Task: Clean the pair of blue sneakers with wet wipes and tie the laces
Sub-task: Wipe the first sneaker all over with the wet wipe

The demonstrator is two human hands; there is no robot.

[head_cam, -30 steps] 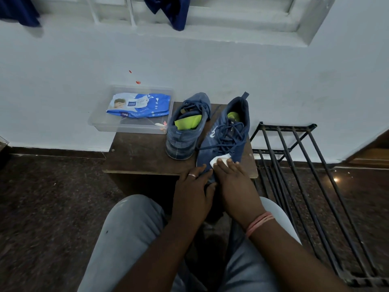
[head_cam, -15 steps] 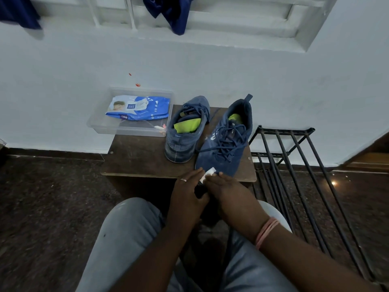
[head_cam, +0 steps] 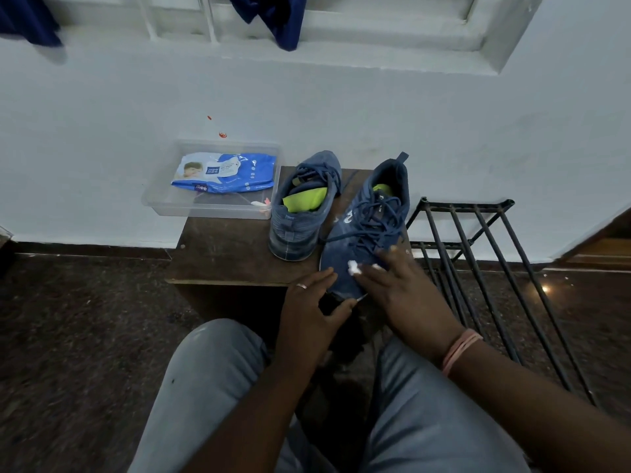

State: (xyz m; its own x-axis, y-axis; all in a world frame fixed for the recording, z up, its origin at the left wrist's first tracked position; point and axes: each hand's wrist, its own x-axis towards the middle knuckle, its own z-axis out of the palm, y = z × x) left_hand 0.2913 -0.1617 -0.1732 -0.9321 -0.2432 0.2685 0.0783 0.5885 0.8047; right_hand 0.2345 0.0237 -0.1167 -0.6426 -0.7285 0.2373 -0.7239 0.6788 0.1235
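On the small brown table (head_cam: 232,254), along its right side, lies the sneaker being wiped (head_cam: 367,227), its toe reaching past the near edge toward the person and its heel at the far right corner. Its dark blue laces (head_cam: 379,218) lie loose and untied across the tongue. The left hand (head_cam: 312,314) grips the toe at the near edge, fingers laid over the top and thumb curled under the tip; a ring shows on one finger. The right hand (head_cam: 404,293) rests on the upper just behind the toe, fingers spread and nearly straight, pressing a small white wipe (head_cam: 353,266) against the fabric; most of the wipe is hidden under the fingertips. A pink band sits round the right wrist.

Just left of this shoe, touching or almost touching it, stands the second sneaker (head_cam: 304,206), turned the other way with its heel toward the person and a yellow-green insole sticking up inside. At the far left corner a clear plastic tray (head_cam: 205,208) overhangs the left edge of the table and holds a blue pack of wet wipes (head_cam: 227,172). A black metal rack (head_cam: 485,268) stands on the dark floor beside the table's right edge. Grey trouser legs fill the bottom of the view, and dark blue cloth (head_cam: 273,18) hangs from the ledge above the white wall.
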